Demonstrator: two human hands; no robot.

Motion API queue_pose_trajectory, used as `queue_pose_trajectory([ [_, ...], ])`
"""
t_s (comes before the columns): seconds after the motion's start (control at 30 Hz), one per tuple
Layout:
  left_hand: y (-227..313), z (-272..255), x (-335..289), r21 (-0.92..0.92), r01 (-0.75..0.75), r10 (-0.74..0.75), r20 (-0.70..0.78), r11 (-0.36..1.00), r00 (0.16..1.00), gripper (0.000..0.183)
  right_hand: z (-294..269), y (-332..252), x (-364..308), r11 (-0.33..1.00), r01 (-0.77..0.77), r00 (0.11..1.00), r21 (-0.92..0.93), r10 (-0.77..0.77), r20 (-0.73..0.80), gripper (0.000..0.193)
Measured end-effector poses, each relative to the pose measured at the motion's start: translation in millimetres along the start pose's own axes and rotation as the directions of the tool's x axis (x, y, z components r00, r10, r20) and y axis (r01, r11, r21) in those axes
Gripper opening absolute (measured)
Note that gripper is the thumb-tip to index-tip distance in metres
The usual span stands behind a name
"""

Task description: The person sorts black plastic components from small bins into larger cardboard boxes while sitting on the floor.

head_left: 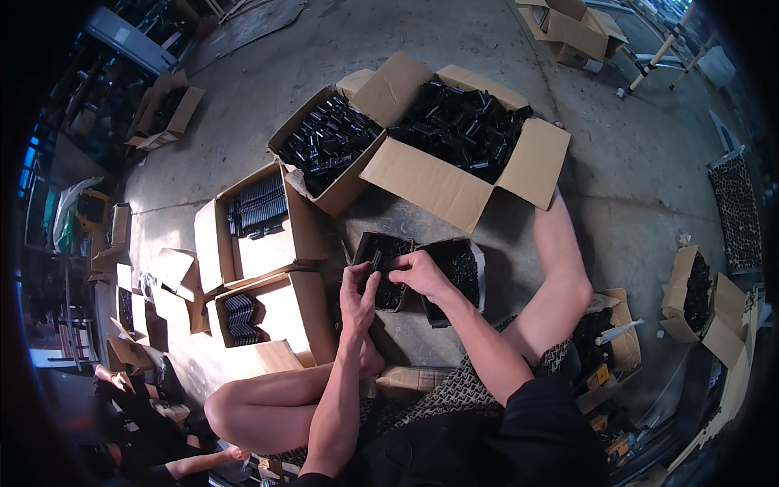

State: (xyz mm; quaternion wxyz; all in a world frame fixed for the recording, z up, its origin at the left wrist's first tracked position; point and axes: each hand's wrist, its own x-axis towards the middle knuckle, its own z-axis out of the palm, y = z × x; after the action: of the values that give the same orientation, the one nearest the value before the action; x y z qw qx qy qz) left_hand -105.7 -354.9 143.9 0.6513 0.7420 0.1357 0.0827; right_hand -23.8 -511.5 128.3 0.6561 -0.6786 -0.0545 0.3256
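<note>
Head view: the left hand (358, 290) pinches a small black part (376, 260) between thumb and fingers, above a small open box (389, 234) of black pieces. Just beside it, the right hand (419, 273) bends its fingers toward the part, though whether they grip it I cannot tell. Beyond both hands stands a large cardboard carton (430, 185) heaped with glossy black parts (462, 122).

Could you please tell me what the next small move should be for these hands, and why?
I would probably hold the black piece steady in the left hand and work on it with the right fingertips: the left fingers grip it, the right hand is bent in close beside it, and small black parts lie in the box beneath.
</note>
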Motion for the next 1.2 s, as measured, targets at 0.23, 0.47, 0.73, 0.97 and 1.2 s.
queue_pose_trajectory([
  [0.23, 10.4, 1.1, -0.3, 0.062, -0.014, 0.016, -0.032, 0.998, 0.999, 0.028, 8.2, -1.8, -0.7, 0.992, -0.001, 0.999, 0.130, 0.007, -0.046, 0.021],
  [0.47, 0.3, -0.7, 1.3, 0.005, -0.014, 0.014, -0.061, 1.000, 0.998, 0.028, 6.5, -1.2, 1.6, 0.978, -0.012, 1.000, 0.210, 0.014, -0.009, 0.017],
  [0.73, -3.8, -3.5, 2.2, -0.046, 0.005, -0.007, -0.059, 0.999, 0.998, 0.025, 12.5, 2.1, 1.1, 0.997, 0.041, 0.996, 0.069, -0.035, -0.080, 0.019],
  [0.97, -9.9, -6.3, 5.0, -0.052, -0.009, 0.005, -0.067, 0.999, 0.998, 0.024, 23.2, 7.3, -0.8, 0.985, 0.172, 0.973, -0.027, -0.174, -0.149, 0.021],
  [1.2, -14.6, -6.5, 5.8, -0.088, -0.021, 0.014, -0.078, 0.996, 0.997, 0.023, 29.3, 16.4, 3.3, 0.896, 0.312, 0.910, -0.315, -0.377, -0.174, 0.024],
])
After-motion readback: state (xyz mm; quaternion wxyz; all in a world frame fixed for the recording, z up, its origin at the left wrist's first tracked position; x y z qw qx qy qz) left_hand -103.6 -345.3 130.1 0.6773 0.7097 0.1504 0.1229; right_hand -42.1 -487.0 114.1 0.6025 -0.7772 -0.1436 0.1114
